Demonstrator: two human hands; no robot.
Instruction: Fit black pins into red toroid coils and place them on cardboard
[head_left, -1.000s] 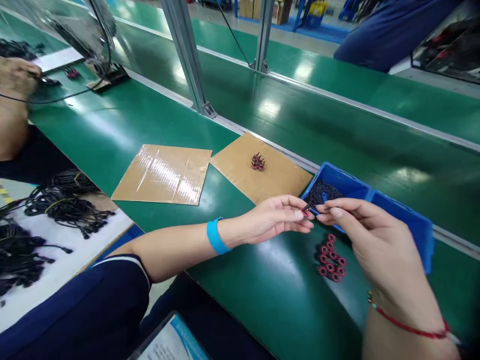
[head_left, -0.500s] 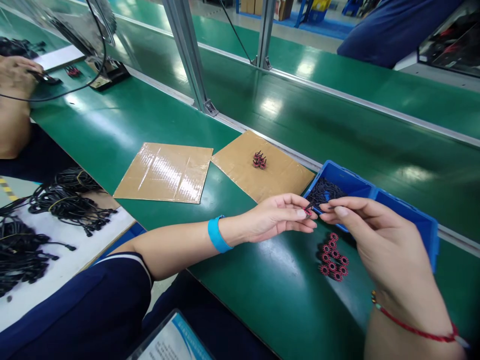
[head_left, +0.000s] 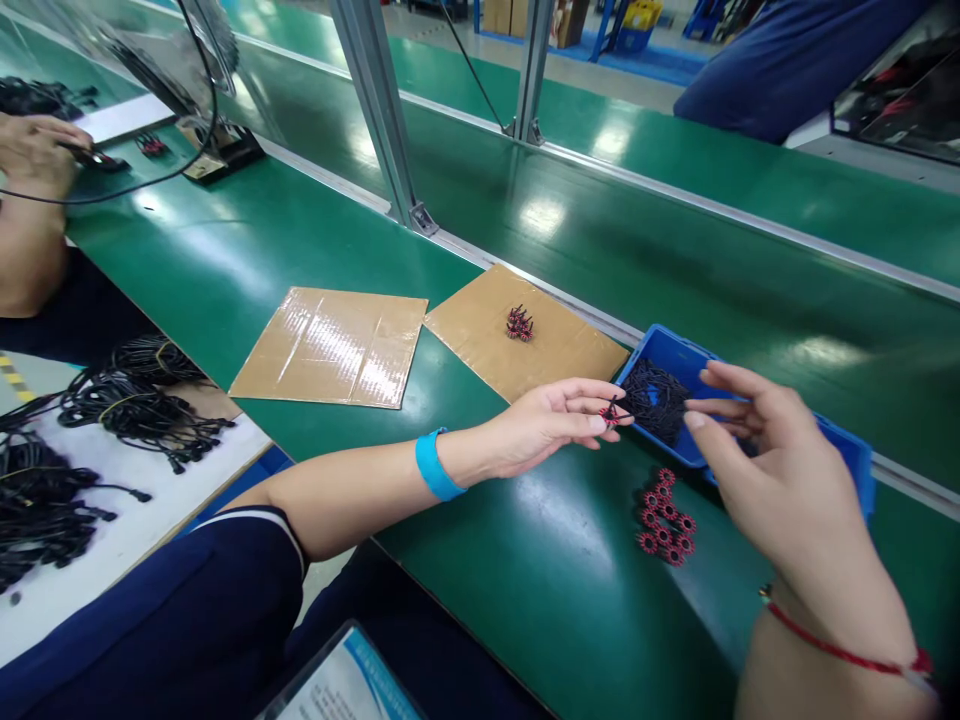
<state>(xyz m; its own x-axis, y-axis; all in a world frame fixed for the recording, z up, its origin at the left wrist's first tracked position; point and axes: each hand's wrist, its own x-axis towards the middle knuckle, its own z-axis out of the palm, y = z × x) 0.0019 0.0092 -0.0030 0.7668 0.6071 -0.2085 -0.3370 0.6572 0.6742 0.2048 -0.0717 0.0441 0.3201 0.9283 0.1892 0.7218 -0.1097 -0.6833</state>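
Observation:
My left hand (head_left: 559, 425) pinches a small red-and-black wound ring coil (head_left: 610, 412) between thumb and fingers, with thin black leads or sleeves sticking out of it. To its right, my right hand (head_left: 780, 460) hovers over the near side of a blue bin (head_left: 709, 468), fingers apart and nothing visible in them. Short black tube pieces (head_left: 652, 395) fill the bin's left compartment. Several similar ring coils (head_left: 666, 520) lie grouped on the green table below the hands.
Two cardboard sheets lie on the table, a left one (head_left: 330, 345) and a right one (head_left: 570, 350) bearing a small cluster of coils (head_left: 519, 323). A metal post (head_left: 379, 110) rises behind. At far left are a co-worker's hand (head_left: 45, 150) and black cable bundles (head_left: 142, 400).
My right hand has moved away from the coil, up and right toward the bin, and its fingers have spread. My left hand keeps the coil, tilted slightly differently.

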